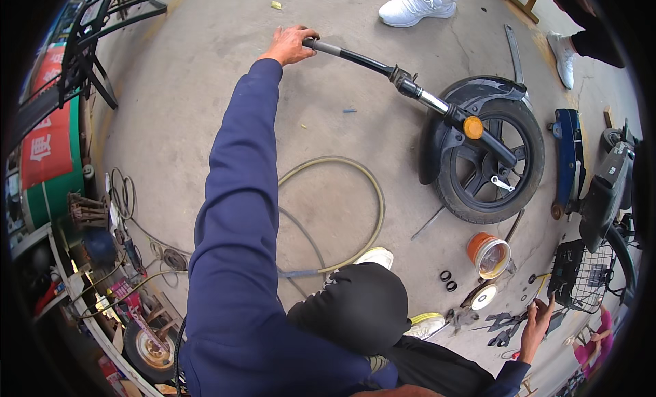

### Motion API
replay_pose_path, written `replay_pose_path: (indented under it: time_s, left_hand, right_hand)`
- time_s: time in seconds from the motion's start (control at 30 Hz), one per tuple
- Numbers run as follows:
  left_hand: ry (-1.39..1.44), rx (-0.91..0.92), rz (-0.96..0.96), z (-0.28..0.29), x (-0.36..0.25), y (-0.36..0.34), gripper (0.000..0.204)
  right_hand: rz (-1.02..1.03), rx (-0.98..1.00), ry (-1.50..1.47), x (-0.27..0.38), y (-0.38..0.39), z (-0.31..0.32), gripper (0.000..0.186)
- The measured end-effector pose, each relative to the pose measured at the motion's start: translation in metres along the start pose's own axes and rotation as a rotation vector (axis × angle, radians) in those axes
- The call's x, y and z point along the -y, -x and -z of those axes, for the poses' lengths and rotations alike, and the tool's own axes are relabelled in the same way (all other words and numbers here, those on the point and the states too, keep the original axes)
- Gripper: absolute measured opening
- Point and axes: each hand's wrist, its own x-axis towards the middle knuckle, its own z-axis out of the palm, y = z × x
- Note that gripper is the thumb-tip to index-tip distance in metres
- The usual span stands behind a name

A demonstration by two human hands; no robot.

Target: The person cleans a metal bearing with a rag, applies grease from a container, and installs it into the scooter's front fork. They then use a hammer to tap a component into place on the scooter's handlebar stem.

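My left arm stretches forward, and my left hand [290, 45] closes round the far end of a steering tube [362, 60]. That tube belongs to a front fork, which lies on the floor with its wheel [471, 209], a black mudguard [432, 154] and a round orange reflector [473, 128]. A small silver lever sits near the wheel's hub. Low on the right, my right hand [536, 332] hangs with its fingers apart and holds nothing. Nearest to it are a black wire basket [581, 274] and some dark scraps [504, 325] on the floor.
An orange-and-white tub [480, 248] stands below the wheel, near two black rings [447, 281] and a white-topped can [484, 296]. A looped hose [379, 192] crosses the floor. A long wrench [514, 52] lies beyond the wheel. Another person's white shoe [417, 9] is at the top.
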Motion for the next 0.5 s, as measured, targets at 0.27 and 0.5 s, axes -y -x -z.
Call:
replay_pose_path:
  time_s: [0.27,0.5]
  left_hand:
    - [-0.053,-0.084,0.273,0.010,0.060,0.008,0.044]
    - [0.790,-0.274,0.089,0.024,0.016,0.039,0.054]
  right_hand:
    - [0.060,-0.003,0.138,-0.001,-0.009,-0.008,0.062]
    - [0.092,0.016,0.081,0.013,-0.002,-0.005,0.067]
